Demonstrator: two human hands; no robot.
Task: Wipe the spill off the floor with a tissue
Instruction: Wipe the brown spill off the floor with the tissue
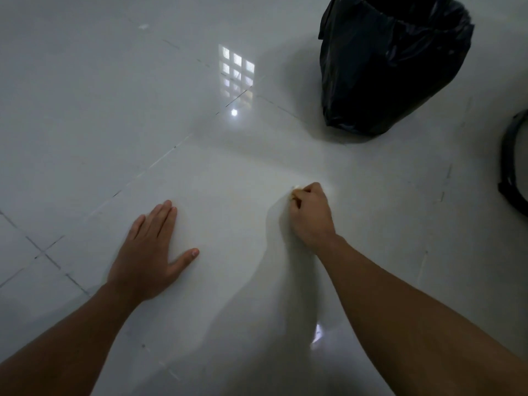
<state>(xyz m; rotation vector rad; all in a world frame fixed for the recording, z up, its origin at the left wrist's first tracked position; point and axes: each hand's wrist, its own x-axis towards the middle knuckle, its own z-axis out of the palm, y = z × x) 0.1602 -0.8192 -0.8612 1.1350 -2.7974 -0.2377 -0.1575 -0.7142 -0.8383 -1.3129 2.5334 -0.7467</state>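
Head view: nearest, the flat, splayed left hand (148,252) is bracing on the glossy white tiled floor (85,124), holding nothing. Just right of it and slightly farther, the right hand (310,215) is curling into a fist around a small crumpled white tissue (295,188), only a scrap peeking out at the fingertips, pressing it to the tile. Spill itself too faint to make out. Wiping appears to be underway; next likely calling for sweeping strokes, then disposal. Far beyond the right hand, a bin lined with a black plastic bag (391,67) is standing.
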